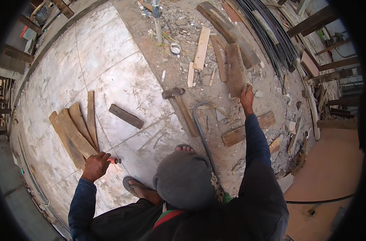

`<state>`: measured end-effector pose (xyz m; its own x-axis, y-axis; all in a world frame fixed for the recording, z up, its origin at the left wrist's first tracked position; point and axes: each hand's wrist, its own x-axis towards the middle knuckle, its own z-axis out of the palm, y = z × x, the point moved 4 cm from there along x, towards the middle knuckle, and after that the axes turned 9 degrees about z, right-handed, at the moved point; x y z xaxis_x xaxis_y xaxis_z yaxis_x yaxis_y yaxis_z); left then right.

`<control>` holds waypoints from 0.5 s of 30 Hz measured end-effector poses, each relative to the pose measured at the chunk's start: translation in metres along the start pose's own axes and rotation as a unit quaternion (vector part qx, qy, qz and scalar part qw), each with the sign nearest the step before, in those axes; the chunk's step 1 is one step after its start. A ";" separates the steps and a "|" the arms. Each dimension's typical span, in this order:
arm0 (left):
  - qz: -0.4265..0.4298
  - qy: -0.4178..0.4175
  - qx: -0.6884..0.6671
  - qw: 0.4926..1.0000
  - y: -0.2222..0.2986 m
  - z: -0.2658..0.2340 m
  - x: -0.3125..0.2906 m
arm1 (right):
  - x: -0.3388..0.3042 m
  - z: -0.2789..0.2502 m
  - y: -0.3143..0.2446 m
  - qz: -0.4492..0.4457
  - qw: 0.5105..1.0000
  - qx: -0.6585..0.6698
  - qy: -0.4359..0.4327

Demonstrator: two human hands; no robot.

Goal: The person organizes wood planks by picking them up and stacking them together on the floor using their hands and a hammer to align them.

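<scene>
My left hand [96, 166] is closed around a small tool with a red handle [113, 160]; its kind is unclear. It is beside the lower ends of several brown wooden strips [72, 132] fanned out on the pale tiles. My right hand [247, 98] grips the near end of a dark brown wooden board [234, 66]. That board's far end lies by a thicker, longer plank [227, 32] on the rubble. A short wood piece [126, 116] rests alone on the tiles. Between my hands lies a hammer [185, 112] with a wooden handle.
A grey hose [200, 128] curves beside the hammer. Black rods [267, 32] are bundled at the far right. Another board [249, 128] lies on the rubble below my right hand. A pipe [157, 24] stands upright at the back, near a tape roll [175, 48].
</scene>
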<state>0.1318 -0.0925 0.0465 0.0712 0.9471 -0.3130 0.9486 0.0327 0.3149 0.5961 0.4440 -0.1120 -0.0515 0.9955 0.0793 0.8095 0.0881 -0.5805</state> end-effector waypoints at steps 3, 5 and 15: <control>-0.015 0.032 -0.007 0.999 -0.022 0.005 -0.014 | -0.026 0.002 -0.005 -0.012 0.995 0.095 -0.004; -0.049 -0.009 -0.003 0.999 -0.031 0.003 -0.013 | -0.072 0.009 -0.017 0.058 0.960 0.259 -0.090; -0.197 -0.040 0.035 0.979 -0.136 0.073 -0.017 | -0.242 0.054 -0.107 0.223 0.831 0.448 -0.242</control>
<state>0.0239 -0.1360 -0.0563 -0.2834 0.8374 -0.4674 0.9258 0.3660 0.0945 0.4899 0.1952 -0.1131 -0.2671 0.8146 -0.5149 0.0618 -0.5187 -0.8527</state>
